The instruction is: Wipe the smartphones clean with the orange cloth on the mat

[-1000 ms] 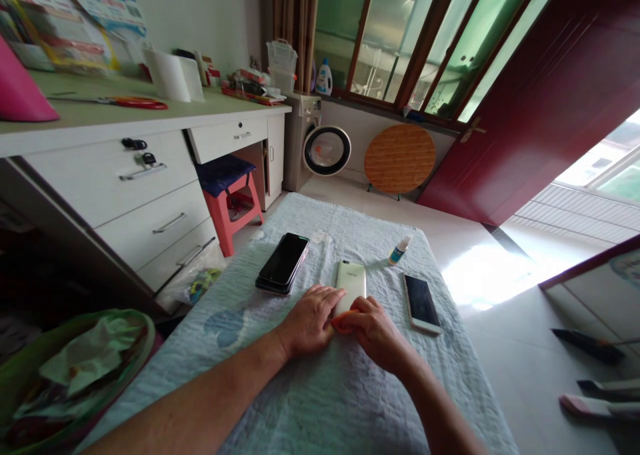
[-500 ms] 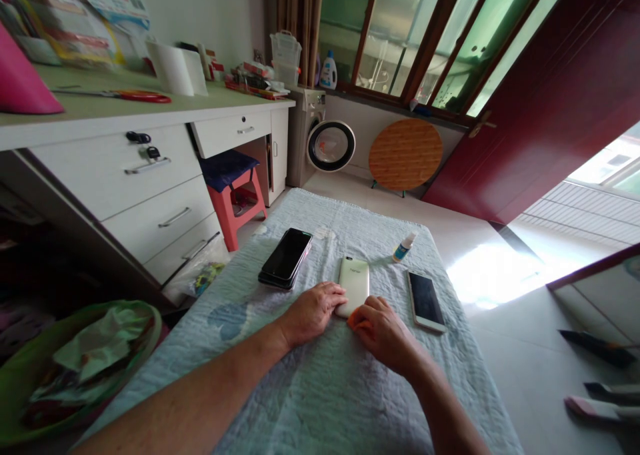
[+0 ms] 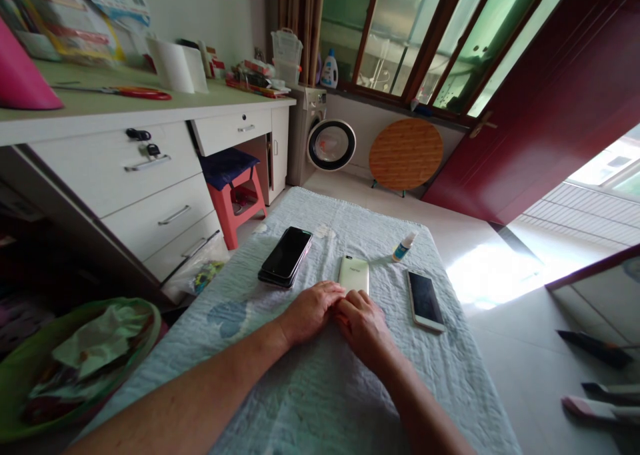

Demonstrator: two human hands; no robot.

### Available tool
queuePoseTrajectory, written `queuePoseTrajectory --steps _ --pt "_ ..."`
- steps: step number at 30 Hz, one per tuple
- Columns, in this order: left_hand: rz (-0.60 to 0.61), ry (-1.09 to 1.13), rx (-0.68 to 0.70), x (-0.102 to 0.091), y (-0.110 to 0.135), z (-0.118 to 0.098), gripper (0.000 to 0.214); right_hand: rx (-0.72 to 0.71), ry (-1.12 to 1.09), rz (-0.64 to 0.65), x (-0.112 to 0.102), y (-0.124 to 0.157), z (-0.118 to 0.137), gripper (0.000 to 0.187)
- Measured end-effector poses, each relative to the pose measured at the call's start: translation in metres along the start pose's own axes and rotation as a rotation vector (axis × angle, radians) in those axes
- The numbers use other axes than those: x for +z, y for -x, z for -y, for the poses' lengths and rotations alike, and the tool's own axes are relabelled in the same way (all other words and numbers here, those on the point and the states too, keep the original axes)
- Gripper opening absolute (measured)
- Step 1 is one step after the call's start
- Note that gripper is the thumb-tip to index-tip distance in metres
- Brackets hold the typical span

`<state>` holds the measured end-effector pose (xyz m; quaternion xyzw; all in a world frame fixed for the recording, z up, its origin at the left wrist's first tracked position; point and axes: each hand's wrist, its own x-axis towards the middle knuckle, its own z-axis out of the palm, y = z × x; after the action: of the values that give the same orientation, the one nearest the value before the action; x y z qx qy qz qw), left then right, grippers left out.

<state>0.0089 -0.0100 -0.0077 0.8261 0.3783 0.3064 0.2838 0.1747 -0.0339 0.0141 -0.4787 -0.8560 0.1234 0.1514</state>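
Head view: covering near end of phone [image 3: 354, 273], back up on cloth [image 3: 300, 401], with left hand [image 3: 313, 310] and right hand [image 3: 364, 323]; cannot tell state of either grip. Probably partway with phone, unfinished. Lying untouched: stack [image 3: 287, 253] left of phone, white phone [image 3: 425, 301] right, bottle [image 3: 404, 247] beyond to right.

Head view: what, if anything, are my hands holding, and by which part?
The pale smartphone, apparently steadied by the left hand at its near left edge; the right hand covers its near end, its grip hidden.
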Motion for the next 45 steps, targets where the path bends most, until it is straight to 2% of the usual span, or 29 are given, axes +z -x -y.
queuePoseTrajectory --steps 7,16,23,32,39,45 --pt "0.030 -0.112 -0.012 0.002 0.004 0.002 0.038 0.055 -0.016 0.080 -0.015 0.011 -0.016 0.008" --pt "-0.006 -0.135 0.036 0.004 0.004 0.005 0.042 0.139 0.020 0.117 -0.032 0.021 -0.035 0.014" --pt "0.013 -0.125 -0.001 0.003 0.003 0.003 0.044 0.101 0.004 0.097 -0.023 0.016 -0.024 0.011" --pt "0.031 -0.078 -0.027 0.001 0.004 0.002 0.033 -0.002 0.016 -0.036 0.003 0.003 -0.005 0.010" --pt "0.029 -0.100 -0.025 0.001 0.005 0.001 0.035 -0.004 -0.021 0.005 -0.008 0.005 -0.009 0.010" --pt "0.034 -0.136 0.006 0.000 0.004 0.002 0.046 0.089 -0.014 0.039 -0.019 0.011 -0.021 0.013"
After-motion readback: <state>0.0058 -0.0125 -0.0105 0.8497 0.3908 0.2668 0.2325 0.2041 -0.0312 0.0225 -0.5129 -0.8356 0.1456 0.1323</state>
